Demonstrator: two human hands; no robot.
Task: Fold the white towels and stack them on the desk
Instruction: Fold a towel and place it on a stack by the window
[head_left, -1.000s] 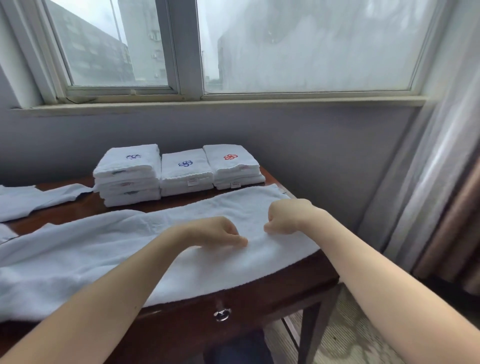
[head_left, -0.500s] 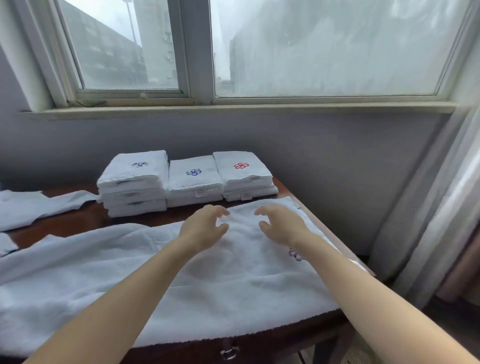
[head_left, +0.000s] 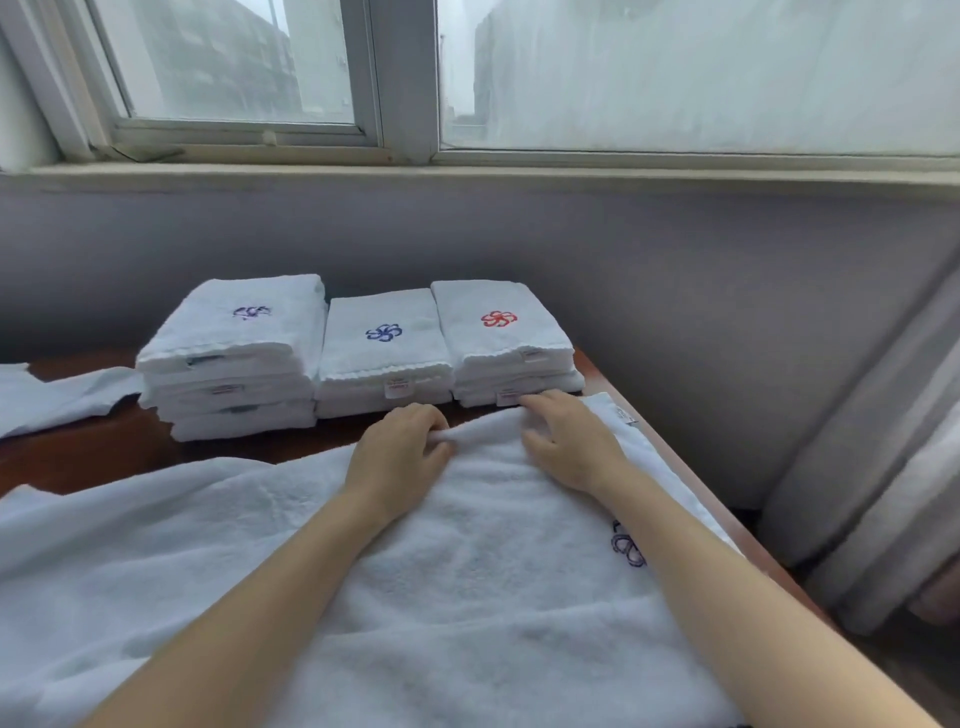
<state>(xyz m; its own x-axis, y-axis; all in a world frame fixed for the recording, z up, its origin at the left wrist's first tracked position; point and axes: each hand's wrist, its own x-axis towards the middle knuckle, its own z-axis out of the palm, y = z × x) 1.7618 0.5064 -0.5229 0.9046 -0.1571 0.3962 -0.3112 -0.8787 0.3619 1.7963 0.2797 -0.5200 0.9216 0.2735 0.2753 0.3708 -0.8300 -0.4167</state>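
The large white terry towel (head_left: 467, 571) lay spread across the near part of the dark brown wooden table (head_left: 93, 457), covering it from the left edge of the view to the table's right rim. At the towel's far edge, a raised ridge of cloth was bunched up between the two hands. The left hand (head_left: 400, 457) had its fingers curled and pinched the left end of that ridge. The right hand (head_left: 566, 447) gripped the right end, with the thumb in front and the fingers bent over the top. A dark blue embroidered flower (head_left: 626, 545) showed on the towel just beside the right forearm, and a small sewn label (head_left: 623, 414) sat at the towel's far right corner. Just beyond the towel's far edge stood three stacks of folded white towels in a row, touching side to side. The left stack (head_left: 234, 364), the tallest, bore a purple emblem. The middle stack (head_left: 384, 364) bore a blue flower. The right stack (head_left: 498, 338) bore a red flower, and its lower front lay just beside the right hand's fingertips. To the left of the towel, beyond a strip of bare wood, lay another unfolded white cloth (head_left: 52, 395). Behind the towel rose a grey wall (head_left: 675, 286) under a white-framed window (head_left: 405, 78), and to its right hung a pale curtain (head_left: 883, 467).
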